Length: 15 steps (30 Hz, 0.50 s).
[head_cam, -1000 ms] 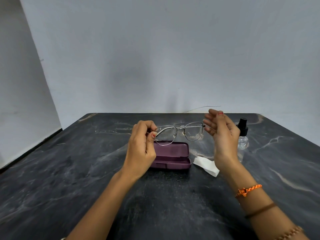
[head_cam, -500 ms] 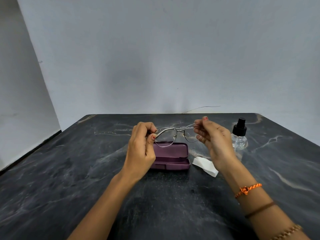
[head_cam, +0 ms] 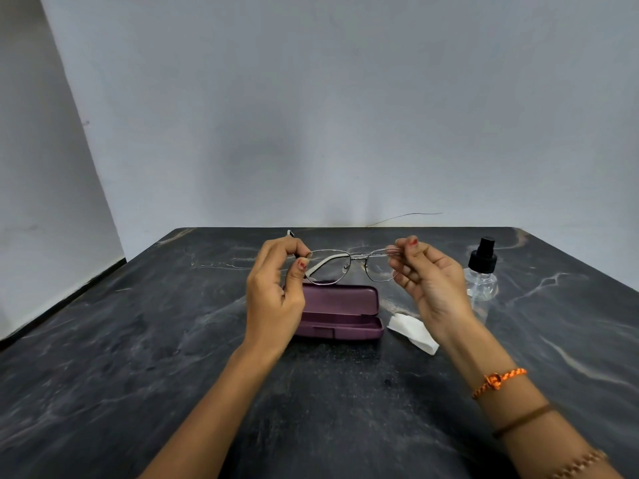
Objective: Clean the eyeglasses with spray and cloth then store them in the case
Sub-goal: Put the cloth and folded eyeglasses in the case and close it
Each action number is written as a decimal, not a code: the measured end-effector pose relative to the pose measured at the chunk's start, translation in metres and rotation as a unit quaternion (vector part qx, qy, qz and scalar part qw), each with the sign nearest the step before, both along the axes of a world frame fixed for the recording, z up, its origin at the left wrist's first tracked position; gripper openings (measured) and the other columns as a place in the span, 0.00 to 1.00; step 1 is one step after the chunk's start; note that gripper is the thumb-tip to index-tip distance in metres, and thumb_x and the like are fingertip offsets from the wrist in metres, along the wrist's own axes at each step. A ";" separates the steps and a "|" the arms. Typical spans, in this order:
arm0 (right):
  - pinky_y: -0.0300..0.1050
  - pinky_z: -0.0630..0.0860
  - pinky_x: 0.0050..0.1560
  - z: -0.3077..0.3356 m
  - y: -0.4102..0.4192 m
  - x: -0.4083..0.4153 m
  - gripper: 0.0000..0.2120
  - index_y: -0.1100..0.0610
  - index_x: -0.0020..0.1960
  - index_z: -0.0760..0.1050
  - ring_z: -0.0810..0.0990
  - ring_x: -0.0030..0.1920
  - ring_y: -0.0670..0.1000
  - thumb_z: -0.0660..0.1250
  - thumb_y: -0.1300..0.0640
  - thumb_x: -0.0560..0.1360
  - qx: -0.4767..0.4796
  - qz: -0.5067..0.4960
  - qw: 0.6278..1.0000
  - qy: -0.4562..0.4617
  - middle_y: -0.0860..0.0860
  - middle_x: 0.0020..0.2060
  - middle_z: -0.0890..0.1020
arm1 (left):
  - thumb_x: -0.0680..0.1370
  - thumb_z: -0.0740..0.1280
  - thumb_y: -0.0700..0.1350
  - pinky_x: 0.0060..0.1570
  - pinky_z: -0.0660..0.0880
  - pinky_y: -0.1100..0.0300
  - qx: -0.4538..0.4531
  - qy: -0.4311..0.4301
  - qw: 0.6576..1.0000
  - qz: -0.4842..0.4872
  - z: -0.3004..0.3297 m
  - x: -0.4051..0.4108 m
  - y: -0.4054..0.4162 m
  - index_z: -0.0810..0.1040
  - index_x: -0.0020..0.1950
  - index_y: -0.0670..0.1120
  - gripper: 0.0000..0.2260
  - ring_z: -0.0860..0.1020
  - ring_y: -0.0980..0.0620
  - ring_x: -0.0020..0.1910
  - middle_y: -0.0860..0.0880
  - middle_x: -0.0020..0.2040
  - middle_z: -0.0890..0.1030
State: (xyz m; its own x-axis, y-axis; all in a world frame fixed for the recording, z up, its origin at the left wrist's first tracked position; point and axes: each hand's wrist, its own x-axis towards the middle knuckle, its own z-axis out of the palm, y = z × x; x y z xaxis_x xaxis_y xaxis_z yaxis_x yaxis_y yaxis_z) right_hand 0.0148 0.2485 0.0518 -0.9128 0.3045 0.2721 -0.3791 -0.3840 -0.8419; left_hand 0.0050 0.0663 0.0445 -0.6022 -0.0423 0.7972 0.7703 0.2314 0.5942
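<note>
Thin metal-framed eyeglasses (head_cam: pixel 351 262) hang in the air above the open purple case (head_cam: pixel 340 314). My left hand (head_cam: pixel 275 292) pinches the frame's left end, and a temple tip pokes out above its fingers. My right hand (head_cam: pixel 427 276) pinches the frame's right end. A white folded cloth (head_cam: pixel 413 333) lies on the table just right of the case, partly behind my right wrist. A clear spray bottle (head_cam: pixel 482 271) with a black pump top stands farther right, upright.
The dark marbled table (head_cam: pixel 138 340) runs back to a pale wall. Its left edge borders a drop beside a side wall. A thin wire (head_cam: pixel 408 216) lies at the far table edge.
My right hand went from spread open beside the right lens to pinching that end of the frame. The glasses have been held over the case throughout.
</note>
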 end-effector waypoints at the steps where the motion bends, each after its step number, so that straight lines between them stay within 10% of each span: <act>1: 0.32 0.77 0.32 -0.001 -0.001 0.000 0.10 0.57 0.39 0.78 0.82 0.31 0.41 0.67 0.51 0.63 -0.001 0.001 1.000 0.003 0.46 0.30 0.85 | 0.75 0.61 0.33 0.47 0.69 0.76 0.013 -0.007 1.000 -0.007 0.000 -0.001 0.000 0.74 0.44 0.46 0.08 0.72 0.68 0.46 0.55 0.43 0.73; 15: 0.31 0.77 0.34 -0.007 -0.009 -0.002 0.11 0.57 0.39 0.78 0.80 0.31 0.40 0.66 0.50 0.63 0.010 -0.021 1.000 0.018 0.46 0.30 0.85 | 0.76 0.59 0.39 0.47 0.78 0.66 0.259 -0.168 0.925 -0.224 -0.002 -0.002 0.008 0.75 0.41 0.48 0.08 0.82 0.56 0.45 0.51 0.39 0.84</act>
State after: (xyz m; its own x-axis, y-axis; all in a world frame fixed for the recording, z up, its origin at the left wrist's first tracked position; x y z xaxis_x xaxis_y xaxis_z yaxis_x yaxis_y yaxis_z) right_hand 0.0130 0.2397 0.0445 -0.8893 0.3364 0.3099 -0.4238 -0.3509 -0.8350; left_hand 0.0034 0.0740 0.0430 -0.8621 -0.0521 0.5040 0.4713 -0.4477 0.7599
